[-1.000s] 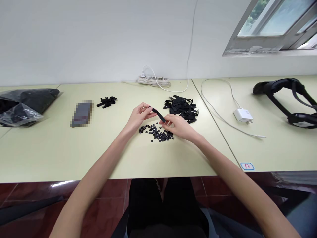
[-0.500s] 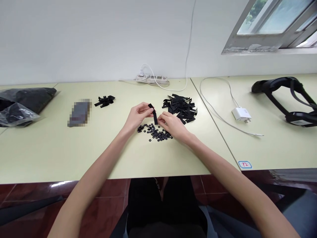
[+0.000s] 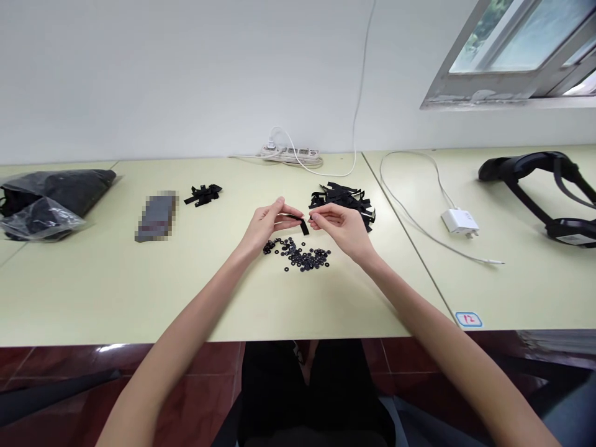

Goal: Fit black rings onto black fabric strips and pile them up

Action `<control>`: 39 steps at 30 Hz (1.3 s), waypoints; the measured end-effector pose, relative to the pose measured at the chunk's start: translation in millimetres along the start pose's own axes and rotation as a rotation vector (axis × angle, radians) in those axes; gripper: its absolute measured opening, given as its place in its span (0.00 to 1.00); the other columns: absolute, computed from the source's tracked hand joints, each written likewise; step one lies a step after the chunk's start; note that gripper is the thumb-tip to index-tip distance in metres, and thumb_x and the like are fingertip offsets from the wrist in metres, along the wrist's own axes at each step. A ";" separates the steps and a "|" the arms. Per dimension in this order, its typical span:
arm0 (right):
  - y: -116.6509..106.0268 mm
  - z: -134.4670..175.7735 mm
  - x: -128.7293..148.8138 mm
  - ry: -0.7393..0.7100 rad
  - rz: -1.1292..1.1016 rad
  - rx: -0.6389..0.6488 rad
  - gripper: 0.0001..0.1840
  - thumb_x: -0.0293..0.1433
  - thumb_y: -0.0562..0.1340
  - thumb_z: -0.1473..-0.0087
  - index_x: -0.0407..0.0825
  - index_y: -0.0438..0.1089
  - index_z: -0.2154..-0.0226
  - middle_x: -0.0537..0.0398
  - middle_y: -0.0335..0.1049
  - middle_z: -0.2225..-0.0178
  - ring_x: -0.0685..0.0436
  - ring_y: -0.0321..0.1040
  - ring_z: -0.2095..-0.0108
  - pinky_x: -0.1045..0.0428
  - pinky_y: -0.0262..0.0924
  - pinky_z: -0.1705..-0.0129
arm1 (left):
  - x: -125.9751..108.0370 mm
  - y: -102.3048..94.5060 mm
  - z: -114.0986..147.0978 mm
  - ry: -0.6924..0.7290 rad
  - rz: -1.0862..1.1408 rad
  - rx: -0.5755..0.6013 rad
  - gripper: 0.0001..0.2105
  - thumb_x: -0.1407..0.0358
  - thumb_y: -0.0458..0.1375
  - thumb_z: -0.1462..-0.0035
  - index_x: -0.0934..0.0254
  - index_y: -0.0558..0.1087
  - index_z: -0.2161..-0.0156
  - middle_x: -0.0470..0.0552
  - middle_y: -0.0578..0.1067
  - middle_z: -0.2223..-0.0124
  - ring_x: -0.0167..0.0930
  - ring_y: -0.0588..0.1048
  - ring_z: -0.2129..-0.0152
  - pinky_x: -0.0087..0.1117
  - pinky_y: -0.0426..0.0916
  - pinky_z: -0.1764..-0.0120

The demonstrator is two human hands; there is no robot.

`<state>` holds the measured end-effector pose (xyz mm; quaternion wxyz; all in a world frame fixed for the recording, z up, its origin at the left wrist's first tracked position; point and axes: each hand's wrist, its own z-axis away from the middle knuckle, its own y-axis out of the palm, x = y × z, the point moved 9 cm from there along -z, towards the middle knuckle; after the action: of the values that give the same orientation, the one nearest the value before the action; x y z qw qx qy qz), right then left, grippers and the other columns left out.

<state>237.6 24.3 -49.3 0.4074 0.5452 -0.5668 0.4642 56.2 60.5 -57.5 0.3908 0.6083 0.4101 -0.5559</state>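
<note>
My left hand (image 3: 261, 231) is closed on a short black fabric strip (image 3: 304, 227), whose free end hangs down past the fingertips. Close beside it, my right hand (image 3: 345, 228) has thumb and forefinger pinched around a tiny dark thing, too small to name. Just below both hands, small black washers (image 3: 307, 259) lie scattered on the table. A heap of black strips (image 3: 341, 195) sits behind my right hand, partly covered by it. Farther left lies a smaller heap of black strips (image 3: 205, 194).
On the pale table (image 3: 139, 292) are a pixelated dark object (image 3: 157, 215) and a dark plastic bag (image 3: 56, 198) at left. A power strip (image 3: 291, 154) lies by the wall. To the right are a white charger (image 3: 459, 221) with its cable and a black headset (image 3: 535, 186).
My right hand has lifted from beside the washers up to the strip, fingers now pinched. The left hand has turned, tilting the strip so less of it shows. The view has shifted slightly.
</note>
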 end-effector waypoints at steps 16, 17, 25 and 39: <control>22.0 8.0 7.5 -0.060 0.084 0.180 0.08 0.40 0.71 0.39 0.54 0.81 0.63 0.53 0.83 0.57 0.40 0.82 0.56 0.40 0.78 0.43 | -12.7 -0.6 7.3 0.131 -0.046 -0.074 0.19 0.58 0.74 0.44 0.56 0.77 0.50 0.55 0.78 0.37 0.46 0.79 0.38 0.51 0.74 0.35; 25.2 9.2 8.6 -0.073 0.081 0.196 0.07 0.40 0.71 0.38 0.54 0.80 0.63 0.53 0.83 0.56 0.40 0.82 0.55 0.40 0.78 0.42 | -14.4 -0.4 8.4 0.139 -0.039 -0.094 0.18 0.58 0.74 0.43 0.56 0.77 0.50 0.54 0.77 0.36 0.46 0.78 0.38 0.51 0.73 0.34; 17.4 8.9 14.0 -0.137 0.069 0.080 0.10 0.42 0.70 0.36 0.54 0.78 0.61 0.52 0.81 0.59 0.39 0.80 0.54 0.40 0.76 0.42 | -13.3 9.5 12.0 0.096 0.048 -0.089 0.16 0.59 0.73 0.41 0.58 0.76 0.50 0.54 0.76 0.38 0.43 0.77 0.38 0.48 0.73 0.34; 16.9 9.2 17.5 -0.214 0.195 0.161 0.06 0.37 0.67 0.34 0.53 0.77 0.60 0.53 0.81 0.59 0.42 0.79 0.57 0.42 0.75 0.48 | -16.8 16.2 12.7 0.137 -0.169 0.028 0.13 0.54 0.68 0.34 0.57 0.84 0.49 0.54 0.84 0.46 0.38 0.82 0.48 0.44 0.75 0.40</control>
<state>219.8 10.8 -36.0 0.2527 0.5647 -0.6181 0.4850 66.1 41.7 -41.4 0.3051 0.6135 0.4778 -0.5498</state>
